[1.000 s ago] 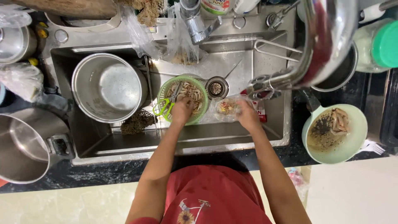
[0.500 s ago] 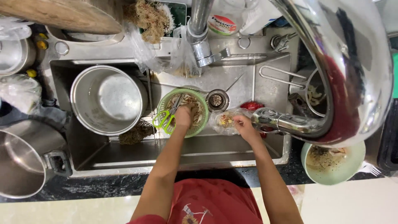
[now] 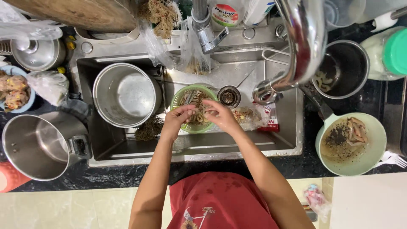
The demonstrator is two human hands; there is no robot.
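Note:
Both my hands meet over a green colander (image 3: 180, 95) that stands in the steel sink (image 3: 237, 142) and holds pale pieces of seafood. My left hand (image 3: 179, 118) and my right hand (image 3: 219, 113) have their fingertips pinched together on a small pale piece of food (image 3: 199, 113) just above the colander. What exactly the piece is stays hard to make out. A crumpled plastic bag (image 3: 251, 115) with scraps lies in the sink to the right of my right hand.
An empty steel pot (image 3: 125, 95) sits in the sink's left half, with a scrubber (image 3: 148, 129) beside it and the drain (image 3: 228, 97) behind the colander. The curved faucet (image 3: 296, 46) hangs above. A green pan (image 3: 352, 144) and dark pot (image 3: 345, 70) stand right, a large pot (image 3: 38, 146) left.
My right hand has left the plastic bag and moved left to join my left hand over the colander. My view has shifted slightly.

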